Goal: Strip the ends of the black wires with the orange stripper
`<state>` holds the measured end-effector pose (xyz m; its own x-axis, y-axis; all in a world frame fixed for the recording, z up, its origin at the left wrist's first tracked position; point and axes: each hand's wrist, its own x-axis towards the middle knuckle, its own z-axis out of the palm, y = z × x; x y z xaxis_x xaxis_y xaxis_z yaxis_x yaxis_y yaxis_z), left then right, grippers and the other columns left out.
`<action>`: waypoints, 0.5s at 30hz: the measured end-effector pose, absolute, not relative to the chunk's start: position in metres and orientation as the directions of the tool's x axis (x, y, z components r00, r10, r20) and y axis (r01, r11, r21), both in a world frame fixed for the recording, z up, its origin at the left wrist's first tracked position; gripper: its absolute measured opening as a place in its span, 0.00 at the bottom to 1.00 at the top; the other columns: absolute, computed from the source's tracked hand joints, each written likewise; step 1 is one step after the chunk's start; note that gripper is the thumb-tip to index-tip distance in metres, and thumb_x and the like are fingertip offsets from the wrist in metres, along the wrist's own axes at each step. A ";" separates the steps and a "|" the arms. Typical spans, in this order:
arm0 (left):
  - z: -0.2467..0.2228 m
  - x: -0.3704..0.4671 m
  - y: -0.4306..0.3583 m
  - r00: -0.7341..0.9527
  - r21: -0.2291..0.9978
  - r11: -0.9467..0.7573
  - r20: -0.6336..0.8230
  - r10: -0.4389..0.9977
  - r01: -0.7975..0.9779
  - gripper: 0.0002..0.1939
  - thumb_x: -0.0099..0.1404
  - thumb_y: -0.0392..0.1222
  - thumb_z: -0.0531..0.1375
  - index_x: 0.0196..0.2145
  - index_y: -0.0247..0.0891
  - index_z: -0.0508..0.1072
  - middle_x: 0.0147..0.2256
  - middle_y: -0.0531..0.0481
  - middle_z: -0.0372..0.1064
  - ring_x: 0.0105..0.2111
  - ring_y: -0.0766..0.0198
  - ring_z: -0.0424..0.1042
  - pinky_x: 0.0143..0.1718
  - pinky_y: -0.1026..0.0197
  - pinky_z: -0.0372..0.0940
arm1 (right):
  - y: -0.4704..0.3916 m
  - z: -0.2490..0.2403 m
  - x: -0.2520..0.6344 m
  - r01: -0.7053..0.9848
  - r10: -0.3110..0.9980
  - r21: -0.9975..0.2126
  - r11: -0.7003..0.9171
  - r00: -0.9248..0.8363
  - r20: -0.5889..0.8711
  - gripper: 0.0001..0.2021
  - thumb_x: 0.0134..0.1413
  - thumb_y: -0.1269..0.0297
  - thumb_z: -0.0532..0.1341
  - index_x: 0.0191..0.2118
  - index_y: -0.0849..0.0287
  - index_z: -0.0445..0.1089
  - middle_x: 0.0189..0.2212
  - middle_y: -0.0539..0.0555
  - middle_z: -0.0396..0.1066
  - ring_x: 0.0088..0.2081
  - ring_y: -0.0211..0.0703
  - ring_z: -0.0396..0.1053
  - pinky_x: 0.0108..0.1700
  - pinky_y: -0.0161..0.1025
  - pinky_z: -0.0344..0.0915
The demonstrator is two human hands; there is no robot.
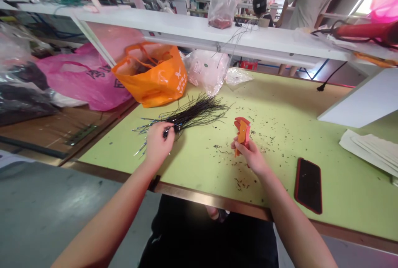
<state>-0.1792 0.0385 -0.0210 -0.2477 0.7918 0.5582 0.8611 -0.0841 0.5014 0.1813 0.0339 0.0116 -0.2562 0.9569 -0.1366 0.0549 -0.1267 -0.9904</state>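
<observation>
A bundle of thin black wires (199, 112) lies on the green tabletop, some ends showing blue and bare-metal tips. My left hand (159, 141) is at the tipped end of the bundle, fingers curled and pinched on black wires; how many it grips is hidden. In my right hand (250, 154) is a red and orange wire stripper (243, 129), its head pointing away from me and its handles within my fingers. Small black offcuts (242, 184) are scattered around and below the tool.
Behind the wires stand an orange bag (155, 79) and a clear plastic bag (207, 69). A phone (308, 185) and white sheets (370, 152) lie at right. A white shelf (180, 27) spans the back. A pink bag (90, 73) is at left; people are beyond.
</observation>
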 end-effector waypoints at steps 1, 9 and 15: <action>-0.016 -0.166 0.047 -0.158 0.462 -0.126 0.528 0.835 0.878 0.13 0.73 0.48 0.55 0.43 0.41 0.77 0.44 0.41 0.78 0.49 0.48 0.75 0.58 0.45 0.68 | 0.033 0.012 0.182 0.080 0.958 -0.991 -0.109 -0.257 -0.127 0.21 0.60 0.42 0.69 0.47 0.53 0.73 0.41 0.56 0.78 0.46 0.53 0.75 0.51 0.52 0.72; -0.021 -0.098 0.104 0.044 0.295 -0.147 0.330 0.943 0.944 0.20 0.74 0.43 0.55 0.57 0.37 0.79 0.57 0.37 0.75 0.61 0.43 0.69 0.64 0.41 0.63 | 0.032 0.022 0.190 0.607 0.970 -0.783 0.135 -0.243 -0.021 0.11 0.63 0.59 0.63 0.50 0.53 0.73 0.36 0.54 0.76 0.32 0.48 0.70 0.37 0.45 0.64; -0.035 -0.130 0.102 -0.042 0.222 -0.034 0.327 0.944 0.975 0.26 0.73 0.47 0.58 0.65 0.36 0.73 0.67 0.34 0.67 0.70 0.40 0.60 0.72 0.40 0.54 | 0.027 0.021 0.181 0.773 0.897 -0.550 0.316 -0.432 -0.091 0.11 0.60 0.69 0.63 0.48 0.54 0.76 0.42 0.58 0.78 0.41 0.53 0.74 0.42 0.46 0.66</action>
